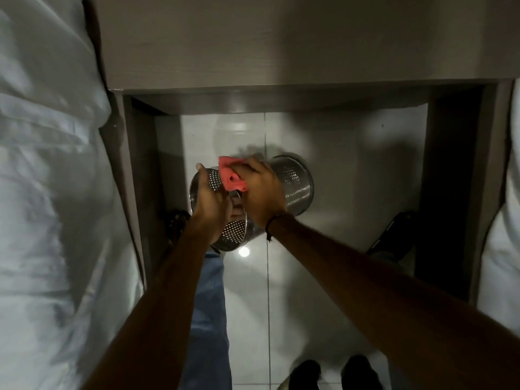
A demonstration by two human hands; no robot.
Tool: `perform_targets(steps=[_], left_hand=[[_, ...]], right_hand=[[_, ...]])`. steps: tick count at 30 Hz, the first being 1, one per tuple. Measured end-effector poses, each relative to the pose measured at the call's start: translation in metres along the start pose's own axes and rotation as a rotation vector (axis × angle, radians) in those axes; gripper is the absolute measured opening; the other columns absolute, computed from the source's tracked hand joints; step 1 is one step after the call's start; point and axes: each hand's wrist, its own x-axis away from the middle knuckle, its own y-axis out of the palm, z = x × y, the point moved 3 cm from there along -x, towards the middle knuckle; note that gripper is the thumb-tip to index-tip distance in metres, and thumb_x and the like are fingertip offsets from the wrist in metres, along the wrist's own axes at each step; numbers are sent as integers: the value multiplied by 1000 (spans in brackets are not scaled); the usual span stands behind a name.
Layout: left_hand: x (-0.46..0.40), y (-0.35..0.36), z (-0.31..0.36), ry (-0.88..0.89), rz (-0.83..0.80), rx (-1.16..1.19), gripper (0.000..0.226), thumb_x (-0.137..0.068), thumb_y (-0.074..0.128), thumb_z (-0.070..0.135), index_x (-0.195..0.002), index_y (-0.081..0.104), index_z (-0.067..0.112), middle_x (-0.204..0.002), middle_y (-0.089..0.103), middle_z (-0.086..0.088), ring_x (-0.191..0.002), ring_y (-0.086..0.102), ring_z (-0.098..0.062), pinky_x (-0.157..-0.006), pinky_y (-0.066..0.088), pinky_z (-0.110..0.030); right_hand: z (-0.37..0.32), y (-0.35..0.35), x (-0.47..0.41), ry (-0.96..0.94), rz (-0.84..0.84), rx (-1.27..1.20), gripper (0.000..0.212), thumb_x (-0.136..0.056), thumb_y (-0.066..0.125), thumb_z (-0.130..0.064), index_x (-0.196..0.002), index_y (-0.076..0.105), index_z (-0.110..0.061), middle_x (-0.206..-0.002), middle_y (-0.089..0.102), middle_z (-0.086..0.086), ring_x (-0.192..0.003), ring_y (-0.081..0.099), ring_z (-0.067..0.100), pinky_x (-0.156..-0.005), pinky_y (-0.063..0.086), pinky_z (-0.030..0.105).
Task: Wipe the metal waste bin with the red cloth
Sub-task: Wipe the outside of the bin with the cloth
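two hands work the tilted metal waste bin (pixel 295 181): left hand (pixel 209 202) grips its rim, right hand (pixel 260 190) clutches the red cloth (pixel 230 177) against its side.

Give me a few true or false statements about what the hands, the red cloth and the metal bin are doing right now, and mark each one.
1. The right hand presses the red cloth against the metal waste bin. True.
2. The bin stands upright on the floor. False: it is tipped on its side, held above the tiled floor.
3. The left hand grips the bin's rim. True.
4. The bin's wall is solid. False: it has bands of small holes.
5. The cloth lies on the floor. False: it is in the right hand.
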Motion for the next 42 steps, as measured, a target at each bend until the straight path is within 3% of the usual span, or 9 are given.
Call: perform_targets(steps=[9,13,16,19,22,27,31,38,42], left_hand=[[11,13,-34,-3,-38,136,90,-85,20,89,-148,47,30,-145,61,1,-139,52,-24,-126,21,-49],[2,8,-17,-67,0,113,101,-80,17,92,-162,24,34,-172,25,-10,-159,21,-38,-129,8,-60],[-1,4,-1,-60,34,174,95,-78,15,94,-159,24,46,-171,28,-13,-155,28,-42,-125,12,-69],[-2,-9,16,77,119,364,91,-83,22,89,-134,61,24,-131,73,-17,-117,73,-37,-97,57,-60],[-4,-19,23,149,118,477,80,-88,22,85,-117,66,24,-100,85,-10,-88,82,-30,-64,66,-44],[-10,-22,16,57,86,359,93,-81,27,90,-144,56,29,-134,70,-17,-120,68,-38,-86,60,-50],[-11,-24,21,107,66,172,95,-88,19,85,-135,67,17,-131,74,-17,-117,74,-29,-106,51,-46],[-6,-23,7,30,-16,221,97,-87,19,86,-123,77,17,-136,70,-21,-130,65,-37,-105,54,-48],[-4,-28,0,-11,-59,306,98,-82,19,91,-141,63,26,-144,65,-18,-135,60,-40,-112,46,-56]], right_hand=[[17,-7,36,107,103,-166,47,-94,60,-8,-140,54,-10,-138,61,13,-126,58,31,-110,49,43],[14,-6,47,121,62,-200,49,-95,54,-1,-143,51,-12,-139,61,11,-125,59,29,-109,50,43],[9,-3,49,112,58,-228,58,-92,56,5,-145,50,-17,-142,58,8,-128,56,29,-109,50,41],[0,1,46,36,4,-225,52,-91,56,0,-141,53,-14,-140,60,12,-127,57,33,-109,50,46],[-8,9,45,7,-75,-221,54,-90,59,2,-142,52,-12,-144,57,13,-130,54,34,-113,45,44],[-13,11,40,-58,-45,-148,53,-89,62,4,-140,55,-9,-141,60,11,-123,60,32,-107,51,45],[-19,8,23,-95,-18,-99,52,-88,61,1,-140,54,-5,-143,56,15,-126,58,32,-107,50,46],[-14,18,32,-83,-199,-2,51,-102,49,-25,-150,40,-12,-162,33,12,-151,25,33,-120,33,53],[5,15,60,-118,-219,61,43,-96,58,-24,-137,57,-17,-156,43,8,-141,42,30,-114,42,48]])
